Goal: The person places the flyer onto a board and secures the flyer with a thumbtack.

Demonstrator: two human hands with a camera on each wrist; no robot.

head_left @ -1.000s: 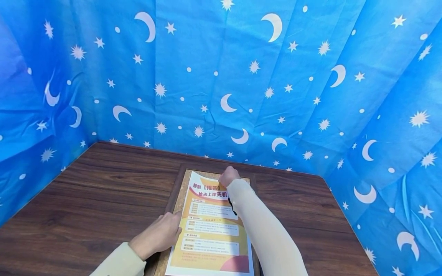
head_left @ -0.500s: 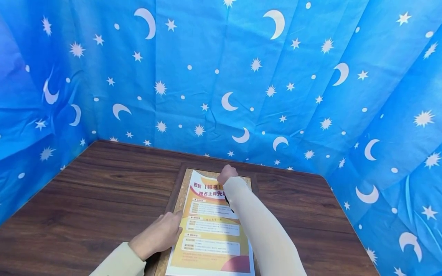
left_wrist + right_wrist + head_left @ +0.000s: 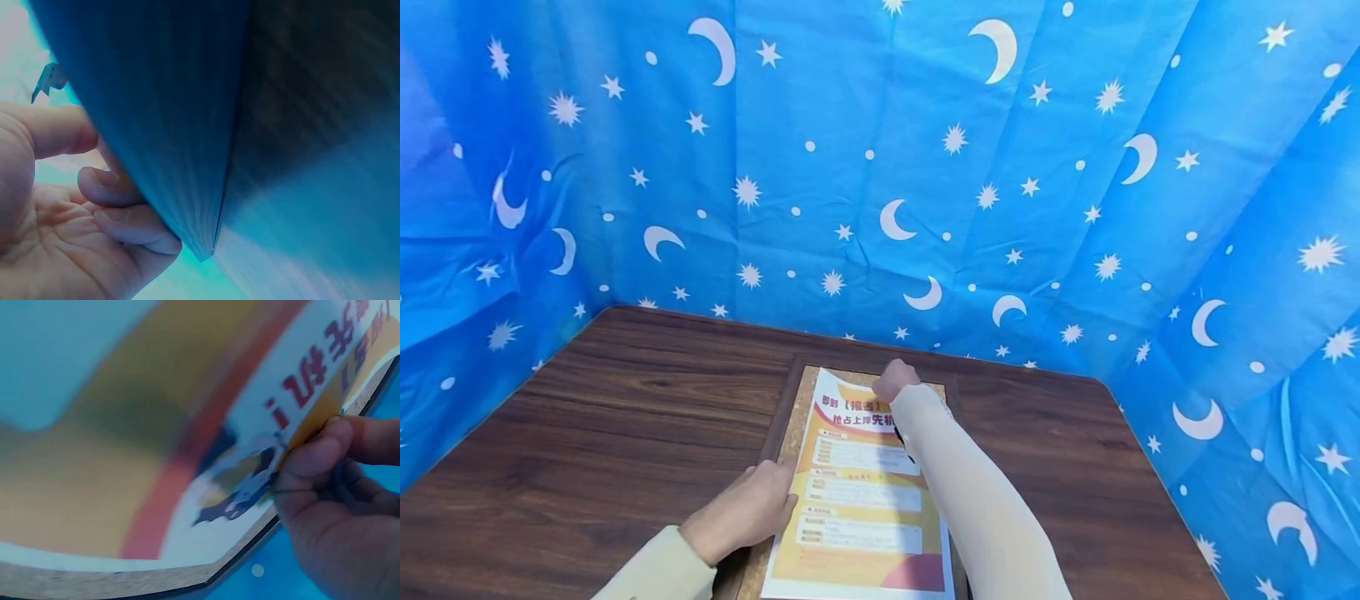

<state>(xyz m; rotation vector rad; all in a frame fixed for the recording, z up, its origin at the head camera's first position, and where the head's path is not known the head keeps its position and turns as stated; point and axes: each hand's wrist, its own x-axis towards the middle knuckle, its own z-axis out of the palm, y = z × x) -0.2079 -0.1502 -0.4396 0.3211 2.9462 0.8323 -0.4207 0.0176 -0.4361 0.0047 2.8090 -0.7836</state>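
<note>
A yellow and white printed poster [image 3: 850, 533] lies on a framed cork board [image 3: 803, 398] on the dark wooden table. My right hand [image 3: 897, 382] is at the poster's top edge. In the right wrist view, the thumb and index finger of this right hand [image 3: 340, 487] pinch a small pin [image 3: 342, 413], mostly hidden between the fingertips, against the poster [image 3: 156, 506]. On the board's left side rests my left hand [image 3: 748, 508], and the left wrist view shows its curled fingers [image 3: 134, 225] gripping the wooden frame [image 3: 169, 112].
The wooden table [image 3: 625, 433] extends to both sides of the board. Blue cloth [image 3: 820, 183] with white moons and stars hangs behind it and at both sides. My right forearm [image 3: 977, 500] crosses over the poster's right part.
The right hand stays at the poster's top edge, with only slight shifts of hand and forearm. The left hand stays on the board's left edge.
</note>
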